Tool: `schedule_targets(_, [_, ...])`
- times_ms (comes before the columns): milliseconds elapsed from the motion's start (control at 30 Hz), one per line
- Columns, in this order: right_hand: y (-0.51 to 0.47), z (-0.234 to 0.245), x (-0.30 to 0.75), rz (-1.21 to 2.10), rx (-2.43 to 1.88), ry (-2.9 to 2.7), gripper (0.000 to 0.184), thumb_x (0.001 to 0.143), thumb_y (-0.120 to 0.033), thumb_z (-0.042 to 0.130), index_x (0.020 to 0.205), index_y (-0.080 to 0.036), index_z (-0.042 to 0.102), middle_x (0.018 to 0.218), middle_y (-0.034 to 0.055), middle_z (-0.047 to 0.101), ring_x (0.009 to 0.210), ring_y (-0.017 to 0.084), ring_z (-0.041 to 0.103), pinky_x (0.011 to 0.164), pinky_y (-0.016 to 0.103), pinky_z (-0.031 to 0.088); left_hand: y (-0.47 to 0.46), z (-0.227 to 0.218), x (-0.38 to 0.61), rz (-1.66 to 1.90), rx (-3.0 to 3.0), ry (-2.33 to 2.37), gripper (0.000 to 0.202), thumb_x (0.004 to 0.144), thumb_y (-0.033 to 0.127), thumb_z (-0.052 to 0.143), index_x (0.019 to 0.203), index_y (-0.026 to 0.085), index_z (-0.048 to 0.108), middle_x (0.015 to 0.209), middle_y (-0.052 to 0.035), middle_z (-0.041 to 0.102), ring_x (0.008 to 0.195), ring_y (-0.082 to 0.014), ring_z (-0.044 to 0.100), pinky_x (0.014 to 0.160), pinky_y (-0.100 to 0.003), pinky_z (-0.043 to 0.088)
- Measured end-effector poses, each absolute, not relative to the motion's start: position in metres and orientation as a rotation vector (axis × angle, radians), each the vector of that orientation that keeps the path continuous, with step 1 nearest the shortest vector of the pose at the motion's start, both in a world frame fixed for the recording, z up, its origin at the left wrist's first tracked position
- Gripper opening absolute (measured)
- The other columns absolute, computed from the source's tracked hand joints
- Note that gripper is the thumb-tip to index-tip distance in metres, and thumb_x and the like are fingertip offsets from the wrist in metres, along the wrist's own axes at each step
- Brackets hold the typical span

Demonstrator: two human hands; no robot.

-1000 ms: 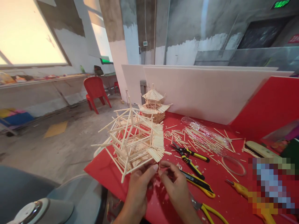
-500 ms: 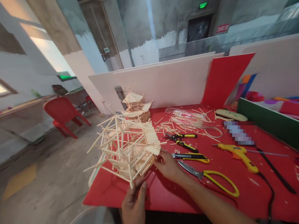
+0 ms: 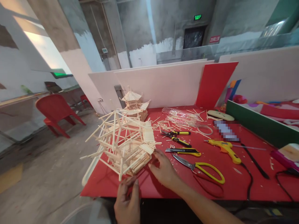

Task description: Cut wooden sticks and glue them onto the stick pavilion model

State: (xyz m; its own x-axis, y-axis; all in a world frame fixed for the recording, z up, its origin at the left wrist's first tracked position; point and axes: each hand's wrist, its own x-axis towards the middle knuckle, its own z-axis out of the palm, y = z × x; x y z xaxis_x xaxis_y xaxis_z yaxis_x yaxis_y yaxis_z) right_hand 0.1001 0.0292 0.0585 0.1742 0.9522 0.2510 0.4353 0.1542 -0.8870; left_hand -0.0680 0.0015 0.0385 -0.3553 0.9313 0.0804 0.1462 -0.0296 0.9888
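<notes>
A model pavilion of pale wooden sticks [image 3: 121, 140], an open frame with a strip of slatted roof on its right side, stands at the left of the red tabletop. My left hand [image 3: 127, 199] is at the model's near lower corner, thumb and fingers curled together at its base. On the right, my right hand [image 3: 164, 171] has its fingers at the lower edge under the slatted roof, gripping there. The fingertips of both hands are partly hidden. Behind stands a smaller tiered stick pagoda [image 3: 132, 101].
Right of the model lie pliers [image 3: 176, 137], a utility knife [image 3: 183, 151], scissors [image 3: 198, 168] and a yellow glue gun [image 3: 225, 149]. Loose sticks [image 3: 163, 125] are scattered behind them. White boards [image 3: 158, 84] stand along the back; a green board [image 3: 252, 124] edges the right.
The whole view has swung to the right, so things sit further left in the picture. Both hands stay at about the same places on the stick model.
</notes>
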Motion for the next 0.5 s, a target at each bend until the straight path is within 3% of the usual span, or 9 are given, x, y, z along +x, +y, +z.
schedule_targets(100, [0.011, 0.064, 0.107, 0.669, -1.481, -1.478, 0.035, 0.084, -0.017, 0.057, 0.118, -0.02, 0.066, 0.108, 0.0057, 0.071, 0.093, 0.017, 0.066, 0.082, 0.026, 0.049, -0.005, 0.036, -0.056, 1.369, 1.106, 1.49, 0.039, 0.065, 0.049, 0.08, 0.089, 0.018, 0.076, 0.086, -0.0055, 0.075, 0.077, -0.0209, 0.068, 0.071, -0.028, 0.055])
schedule_targets(200, [-0.009, 0.074, 0.119, 0.703, -1.516, -1.581, 0.02, 0.091, -0.028, 0.055, 0.095, -0.023, 0.074, 0.081, -0.0008, 0.074, 0.069, 0.013, 0.065, 0.065, 0.022, 0.046, -0.008, 0.037, -0.036, 1.281, 1.09, 1.395, 0.042, 0.065, 0.052, 0.08, 0.088, 0.017, 0.075, 0.075, -0.0035, 0.072, 0.064, -0.0181, 0.064, 0.06, -0.026, 0.053])
schedule_targets(267, [-0.02, 0.083, 0.131, 0.698, -1.555, -1.646, 0.027, 0.094, -0.033, 0.053, 0.079, -0.022, 0.072, 0.07, -0.0017, 0.071, 0.061, 0.012, 0.062, 0.06, 0.021, 0.042, -0.009, 0.041, -0.021, 1.205, 1.155, 1.333, 0.04, 0.068, 0.054, 0.077, 0.079, 0.017, 0.074, 0.065, -0.0015, 0.067, 0.059, -0.0165, 0.06, 0.056, -0.024, 0.05])
schedule_targets(367, [-0.029, 0.095, 0.15, 0.67, -1.636, -1.727, 0.035, 0.096, -0.036, 0.051, 0.069, -0.021, 0.069, 0.065, -0.0009, 0.068, 0.059, 0.012, 0.059, 0.057, 0.022, 0.038, -0.008, 0.05, -0.002, 1.132, 1.312, 1.269, 0.046, 0.078, 0.056, 0.068, 0.055, 0.017, 0.061, 0.05, 0.0023, 0.051, 0.048, -0.0118, 0.047, 0.047, -0.021, 0.039])
schedule_targets(500, [-0.016, 0.099, 0.169, 0.64, -1.754, -1.839, 0.025, 0.094, -0.03, 0.054, 0.077, -0.023, 0.072, 0.079, -0.0003, 0.073, 0.074, 0.014, 0.065, 0.067, 0.022, 0.041, -0.002, 0.057, 0.014, 1.159, 1.51, 1.212, 0.046, 0.083, 0.05, 0.064, 0.052, 0.018, 0.055, 0.051, 0.0023, 0.047, 0.05, -0.0121, 0.044, 0.048, -0.022, 0.037])
